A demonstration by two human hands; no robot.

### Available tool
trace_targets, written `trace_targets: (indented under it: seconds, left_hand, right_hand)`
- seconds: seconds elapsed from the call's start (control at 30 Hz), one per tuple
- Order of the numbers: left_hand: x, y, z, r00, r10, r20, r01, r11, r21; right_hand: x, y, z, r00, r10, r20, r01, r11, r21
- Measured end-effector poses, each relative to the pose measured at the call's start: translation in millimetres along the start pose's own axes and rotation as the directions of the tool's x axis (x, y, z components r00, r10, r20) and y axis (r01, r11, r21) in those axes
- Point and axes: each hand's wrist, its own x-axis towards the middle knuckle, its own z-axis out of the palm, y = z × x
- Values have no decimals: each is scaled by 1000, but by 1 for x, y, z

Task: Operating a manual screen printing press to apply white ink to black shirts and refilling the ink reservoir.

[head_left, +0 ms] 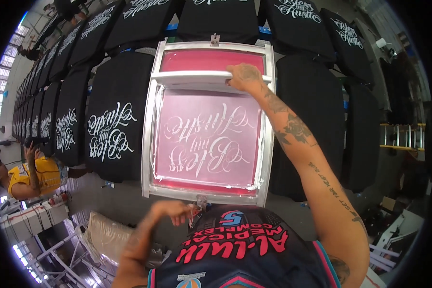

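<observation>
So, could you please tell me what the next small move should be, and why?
Perhaps bring the left hand up to the free left end of the squeegee, because only the right hand holds it, near its right end, while the left hand is down by the near edge of the frame.

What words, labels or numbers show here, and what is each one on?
I don't copy out wording, but here is where it stands.
Screen: pale ornate script.
Several black fabric pieces: white ornate script.
Jersey: pink lettering, blue numeral.
Right forearm: dark tattooed lettering.
Jersey emblem: print too small to read.
Far-left fabric row: too small to read.
</observation>
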Motion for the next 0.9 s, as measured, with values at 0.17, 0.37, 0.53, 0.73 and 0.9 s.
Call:
trace_targets:
  seconds: [0.17, 0.37, 0.53, 0.73, 0.9]
  left_hand:
    - [96, -40, 92, 499, 409, -764, -648, 761, -16]
    - [81, -31, 112, 398, 368, -840, -669, 743, 9]
    - [85, -46, 98, 449, 516, -730, -696, 714, 76]
    - [92, -49, 76, 383, 675, -631, -762, 617, 198]
    - [88, -50, 71, 468, 651, -597, -741, 658, 135]
  right_hand:
    - [36, 2, -12, 985, -47, 164, 56, 997, -51]
    - [44, 3, 9, 981, -142, 135, 139, 990, 28]
    - [-15, -19, 45, 994, -104, -31, 104, 994, 21]
    - [-137, -85, 71, 987, -122, 104, 120, 992, 30]
    - [-305, -178, 104, 997, -79, -24, 79, 997, 1]
